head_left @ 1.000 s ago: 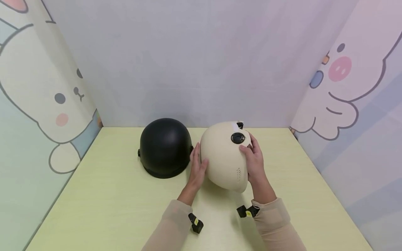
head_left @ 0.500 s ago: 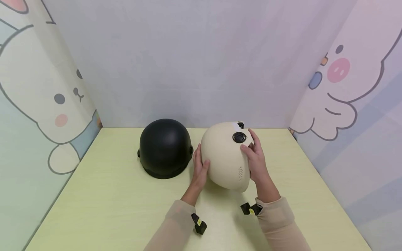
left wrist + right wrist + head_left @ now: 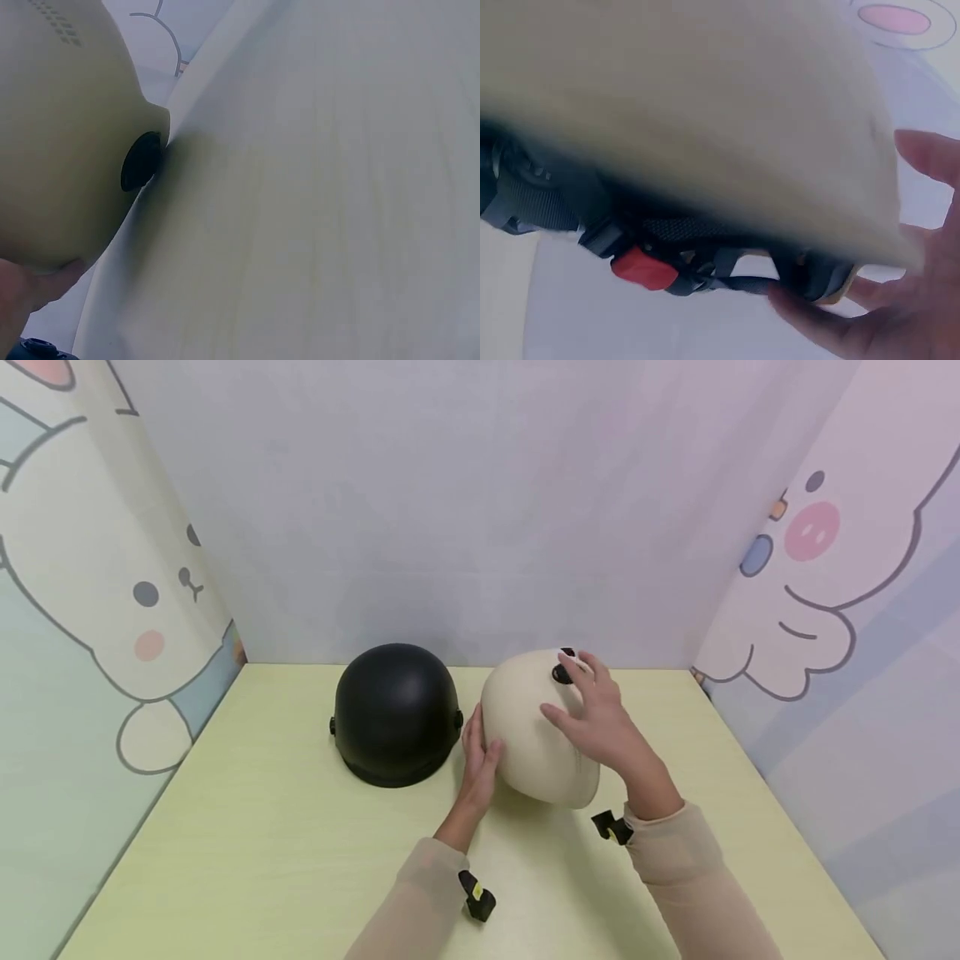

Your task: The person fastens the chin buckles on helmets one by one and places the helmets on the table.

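Note:
A cream helmet point(image 3: 521, 727) is tilted on the right half of the table, its crown toward the left. My left hand point(image 3: 478, 764) holds the crown, thumb on the near side and fingers along the left. Over the helmet's upper right my right hand point(image 3: 596, 718) spreads its fingers, near a black round fitting point(image 3: 562, 674). In the right wrist view, a dark strap with a red buckle point(image 3: 645, 270) shows under the rim, and one fingertip point(image 3: 787, 300) is by the strap. Most of my left hand is out of the left wrist view.
A black helmet point(image 3: 396, 714) stands crown up, just left of my left hand. The pale yellow table point(image 3: 247, 827) ends at a grey backdrop point(image 3: 465, 527). Cartoon-printed curtains point(image 3: 817, 635) flank both sides. Black wrist cameras point(image 3: 477, 895) sit at the sleeve cuffs.
My right hand has let go of the cream helmet's right edge and moved up and over its upper side, fingers spread. The helmet has turned slightly; my left hand stays on its crown.

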A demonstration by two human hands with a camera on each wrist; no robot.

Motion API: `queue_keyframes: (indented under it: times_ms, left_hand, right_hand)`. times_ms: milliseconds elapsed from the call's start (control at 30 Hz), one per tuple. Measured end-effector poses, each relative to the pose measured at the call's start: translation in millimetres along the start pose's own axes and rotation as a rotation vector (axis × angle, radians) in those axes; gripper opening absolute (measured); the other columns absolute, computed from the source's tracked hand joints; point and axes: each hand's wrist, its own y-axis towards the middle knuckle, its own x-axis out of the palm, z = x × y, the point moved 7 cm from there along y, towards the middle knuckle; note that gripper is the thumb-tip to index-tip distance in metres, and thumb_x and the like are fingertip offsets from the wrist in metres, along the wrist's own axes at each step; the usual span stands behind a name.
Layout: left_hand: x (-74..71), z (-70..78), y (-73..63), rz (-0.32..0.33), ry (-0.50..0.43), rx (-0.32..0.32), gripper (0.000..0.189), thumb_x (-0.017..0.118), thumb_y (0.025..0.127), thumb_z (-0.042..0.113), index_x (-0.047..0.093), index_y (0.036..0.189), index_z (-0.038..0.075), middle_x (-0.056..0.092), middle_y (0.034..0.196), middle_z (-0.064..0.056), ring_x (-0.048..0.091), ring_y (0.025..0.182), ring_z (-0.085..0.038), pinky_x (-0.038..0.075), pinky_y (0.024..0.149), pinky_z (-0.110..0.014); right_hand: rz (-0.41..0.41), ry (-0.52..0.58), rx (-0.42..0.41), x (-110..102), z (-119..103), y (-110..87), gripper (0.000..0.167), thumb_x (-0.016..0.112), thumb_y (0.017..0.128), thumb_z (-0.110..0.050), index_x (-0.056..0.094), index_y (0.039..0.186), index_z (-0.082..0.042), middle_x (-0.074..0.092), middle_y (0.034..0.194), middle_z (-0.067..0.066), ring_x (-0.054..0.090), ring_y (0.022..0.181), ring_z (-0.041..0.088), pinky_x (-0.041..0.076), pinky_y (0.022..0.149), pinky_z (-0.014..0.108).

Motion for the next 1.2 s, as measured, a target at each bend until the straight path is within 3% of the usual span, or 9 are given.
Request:
queue_keyframes:
  times_ms: [133, 233, 300, 433, 600, 833, 1000, 1200]
  left_hand:
    - [1.9, -19.8, 2.3, 0.021, 0.008, -0.027, 0.067, 0.041, 0.104, 0.032, 0.007, 0.158, 0.012, 0.004, 0.158, -0.016, 0.009, 0.143, -0.037, 0.015, 0.109, -0.059]
    - [2.5, -22.5, 3.4, 0.044, 0.000, -0.042, 0.070, 0.044, 0.102, 0.035, 0.008, 0.158, 0.016, 0.006, 0.158, -0.013, 0.011, 0.143, -0.034, 0.016, 0.110, -0.057]
    - [2.6, -20.8, 4.1, 0.055, 0.001, -0.042, 0.071, 0.047, 0.102, 0.034, 0.008, 0.158, 0.017, 0.007, 0.158, -0.013, 0.010, 0.143, -0.033, 0.016, 0.110, -0.057]
    - [2.7, -13.0, 6.3, 0.068, 0.037, -0.028, 0.073, 0.050, 0.100, 0.033, 0.010, 0.158, 0.016, 0.006, 0.158, -0.014, 0.008, 0.143, -0.035, 0.016, 0.109, -0.059]
    - [3.9, 2.0, 11.2, 0.089, 0.115, -0.009, 0.078, 0.058, 0.094, 0.043, 0.017, 0.158, 0.023, 0.005, 0.158, -0.009, 0.014, 0.141, -0.039, 0.023, 0.104, -0.063]
    - [13.6, 12.1, 15.2, 0.068, 0.194, -0.044, 0.081, 0.062, 0.089, 0.052, 0.023, 0.156, 0.030, 0.004, 0.159, -0.003, 0.018, 0.140, -0.042, 0.028, 0.100, -0.065]
    - [21.2, 14.6, 16.7, 0.046, 0.297, -0.092, 0.081, 0.062, 0.086, 0.058, 0.023, 0.155, 0.039, 0.003, 0.160, 0.002, 0.017, 0.140, -0.042, 0.030, 0.097, -0.067]
    - [28.9, 14.6, 18.1, 0.035, 0.363, -0.092, 0.082, 0.061, 0.084, 0.062, 0.024, 0.154, 0.039, 0.002, 0.160, 0.001, 0.019, 0.137, -0.048, 0.028, 0.093, -0.073]
  right_hand:
    - [-0.007, -0.092, 0.023, 15, -5, 5.4, 0.083, 0.067, 0.089, -0.050, 0.029, 0.155, -0.015, 0.004, 0.160, 0.016, 0.042, 0.125, 0.050, 0.038, 0.092, 0.066]
    - [0.037, -0.119, 0.042, 20, -6, 6.1, 0.084, 0.070, 0.085, -0.053, 0.037, 0.152, -0.015, 0.005, 0.159, 0.015, 0.055, 0.106, 0.052, 0.044, 0.083, 0.065]
    - [0.070, -0.124, 0.053, 20, -5, 5.8, 0.082, 0.072, 0.083, -0.053, 0.042, 0.149, -0.015, 0.007, 0.159, 0.014, 0.057, 0.102, 0.052, 0.045, 0.081, 0.065]
    - [0.118, -0.062, 0.077, 16, 3, 3.6, 0.078, 0.075, 0.081, -0.051, 0.048, 0.146, -0.016, 0.010, 0.159, 0.012, 0.050, 0.115, 0.050, 0.042, 0.086, 0.067]
    - [0.203, 0.097, 0.125, 9, 19, -2.7, 0.075, 0.079, 0.080, -0.044, 0.051, 0.144, -0.015, 0.014, 0.159, 0.009, 0.037, 0.129, 0.047, 0.036, 0.094, 0.066]
    - [0.283, 0.231, 0.188, 1, 40, -15.5, 0.072, 0.080, 0.081, -0.033, 0.051, 0.143, -0.011, 0.016, 0.158, 0.009, 0.030, 0.135, 0.045, 0.033, 0.097, 0.065]
    - [0.296, 0.277, 0.248, 0, 57, -24.6, 0.070, 0.077, 0.085, -0.034, 0.048, 0.145, -0.012, 0.014, 0.159, 0.007, 0.027, 0.136, 0.045, 0.032, 0.097, 0.067]
    - [0.318, 0.309, 0.271, -3, 71, -32.8, 0.070, 0.073, 0.087, -0.036, 0.045, 0.148, -0.015, 0.011, 0.160, 0.008, 0.024, 0.137, 0.045, 0.030, 0.097, 0.069]
